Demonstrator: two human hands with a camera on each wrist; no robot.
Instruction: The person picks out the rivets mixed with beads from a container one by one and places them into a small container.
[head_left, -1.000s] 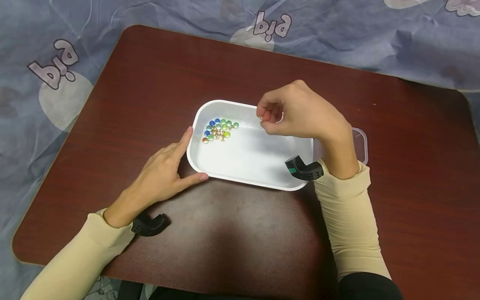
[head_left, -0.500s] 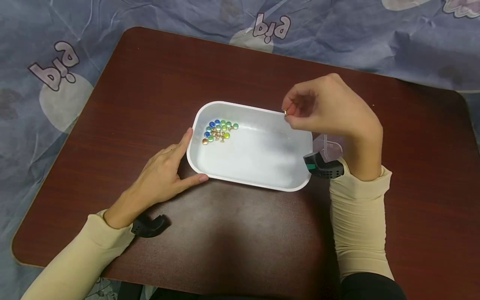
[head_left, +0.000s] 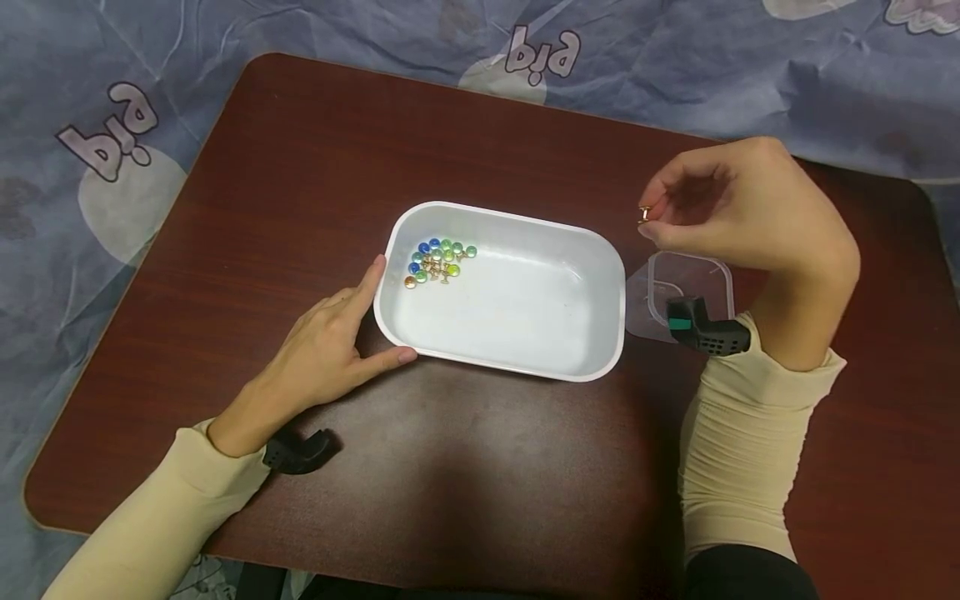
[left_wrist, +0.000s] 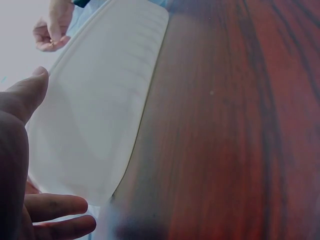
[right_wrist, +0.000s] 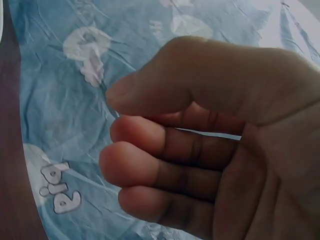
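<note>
In the head view a white tray (head_left: 517, 325) stands on the table. At its left end lies a cluster of small studs (head_left: 437, 260) with gold stems and round glassy heads in blue, green, yellow-green and amber. My left hand (head_left: 318, 350) rests against the tray's left end, fingers and thumb extended along the rim; the left wrist view shows the thumb by the tray wall. To the right of the tray, my raised right hand (head_left: 757, 208) pinches a small gold stud (head_left: 644, 214) between thumb and forefinger. In the right wrist view, the stud is hidden behind the thumb.
A clear plastic container (head_left: 729, 287) sits just right of the tray, partly hidden by the right wrist's black camera (head_left: 708, 327). The brown table (head_left: 337, 142) has rounded corners, with blue patterned cloth (head_left: 675, 67) beyond its far edge.
My right hand has moved right with the gold stud, from over the tray to above the clear container's far side. My left hand and the tray stay put.
</note>
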